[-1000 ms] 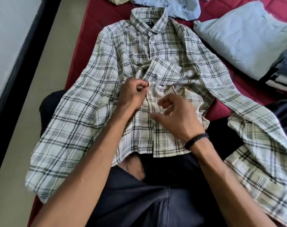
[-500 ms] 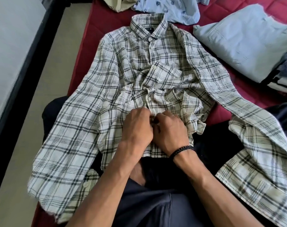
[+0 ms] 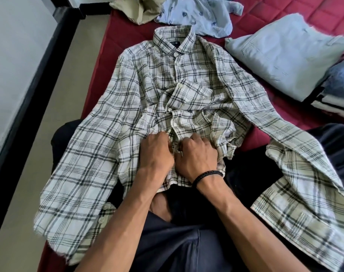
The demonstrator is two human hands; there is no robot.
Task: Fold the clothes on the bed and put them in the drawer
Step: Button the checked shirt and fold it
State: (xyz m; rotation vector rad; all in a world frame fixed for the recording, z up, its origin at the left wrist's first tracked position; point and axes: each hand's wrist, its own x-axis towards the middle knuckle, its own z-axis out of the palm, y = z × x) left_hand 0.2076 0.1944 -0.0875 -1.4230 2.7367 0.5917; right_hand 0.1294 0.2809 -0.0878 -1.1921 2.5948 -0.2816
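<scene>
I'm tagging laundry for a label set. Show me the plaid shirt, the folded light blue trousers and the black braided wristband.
Cream and black plaid button-up shirt (image 3: 147, 79): head view, left chest panel.
Folded light blue trousers (image 3: 289, 54): head view, middle of the top fold.
Black braided wristband (image 3: 207, 175): head view, strand over the right wrist.

A bed with a dark red quilted cover (image 3: 296, 8) carried the clothes. On it lay a cream and black checked shirt (image 3: 187, 75), spread open, a folded pale blue garment (image 3: 285, 54), a light blue printed shirt (image 3: 196, 14) and a crumpled beige cloth (image 3: 137, 8).
</scene>
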